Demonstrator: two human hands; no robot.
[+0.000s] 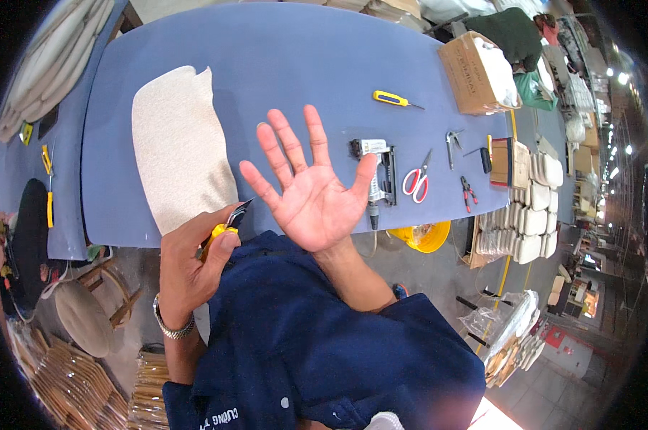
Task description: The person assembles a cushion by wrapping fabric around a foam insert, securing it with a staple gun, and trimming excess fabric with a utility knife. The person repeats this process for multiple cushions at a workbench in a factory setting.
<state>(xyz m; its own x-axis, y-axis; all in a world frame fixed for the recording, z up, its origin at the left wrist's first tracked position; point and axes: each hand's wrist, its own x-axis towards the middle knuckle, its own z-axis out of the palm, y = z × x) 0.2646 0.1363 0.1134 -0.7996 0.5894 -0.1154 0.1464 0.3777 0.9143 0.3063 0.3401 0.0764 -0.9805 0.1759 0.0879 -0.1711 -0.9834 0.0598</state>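
Observation:
My left hand (191, 254), with a metal watch on its wrist, is closed around a yellow-handled knife (222, 231) whose dark pointed blade shows beyond the fingers. Raised over the table's near edge, my right hand (313, 193) is open with its palm up toward me and fingers spread; nothing is in it. A beige fabric piece (177, 136) lies flat on the blue table (288, 50), its near end just beyond my left hand. Partly behind my right thumb is a pneumatic staple gun (385, 175) with a hose. Red-and-white scissors (417, 180) lie to its right.
A yellow screwdriver (392, 98), a grey metal tool (451, 149) and red-handled pliers (468, 193) lie on the table's right. A cardboard box (471, 75) stands at its far right corner. A yellow container (431, 238) sits below the edge. A round stool seat (84, 319) is at the left.

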